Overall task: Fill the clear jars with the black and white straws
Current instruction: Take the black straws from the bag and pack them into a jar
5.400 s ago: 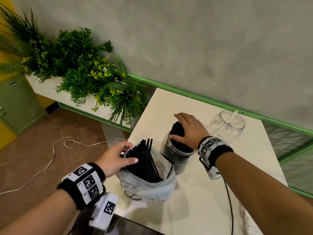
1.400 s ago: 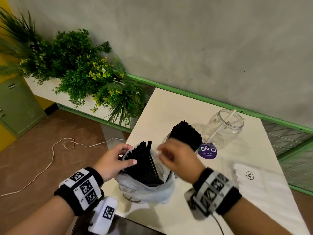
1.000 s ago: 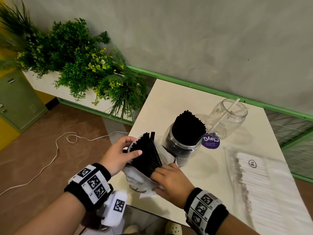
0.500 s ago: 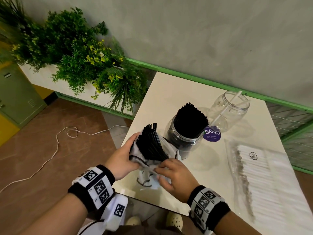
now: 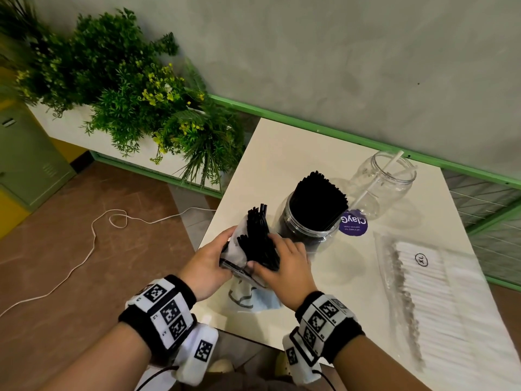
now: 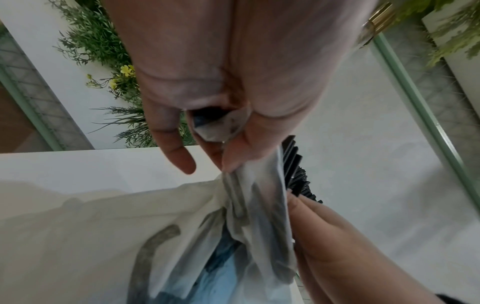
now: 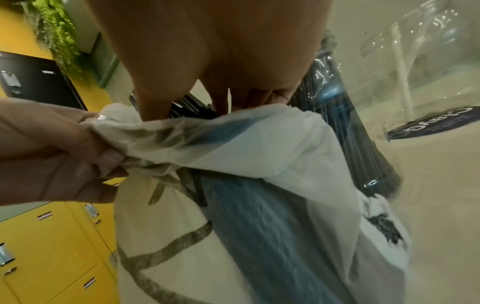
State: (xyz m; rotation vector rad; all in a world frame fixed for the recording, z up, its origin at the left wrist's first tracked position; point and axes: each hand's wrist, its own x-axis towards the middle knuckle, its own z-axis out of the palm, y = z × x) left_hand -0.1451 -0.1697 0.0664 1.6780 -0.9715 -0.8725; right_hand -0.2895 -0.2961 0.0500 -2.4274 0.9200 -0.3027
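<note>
My left hand (image 5: 208, 266) has its fingers (image 6: 235, 153) curled tight round a bunched fold of the white plastic bag (image 5: 239, 251), pinching it shut at the lower centre of the head view. My right hand (image 5: 284, 266) sits just beside it, thumb and fingers (image 7: 153, 102) closed round the bundle of black straws (image 5: 258, 238) that sticks up out of the bag's mouth. In the right wrist view the finger ends are buried among the straws, so I cannot tell how many of them I actually have hold of.

The bag rests on the near left corner of the bench (image 5: 296, 153), its lower part with grey and blue print sagging below my hands.

Two clear jars stand on the bench. The nearer jar (image 5: 307, 230), at the middle of the frame and just right of the bag, is packed with black straws whose ends fan out above its rim. The farther jar (image 5: 380, 187), toward the upper right, holds one white straw (image 5: 377, 182) leaning against its rim. Between the two jars lies one round purple sticker (image 5: 353, 222).

At the right edge of the frame one clear packet of white straws (image 5: 434, 292) lies flat on the bench, well apart from both hands.

Beyond the bench's left edge, at the upper left, green plants (image 5: 118, 83) fill a white planter, and one white cable (image 5: 93, 244) snakes across the brown floor.
</note>
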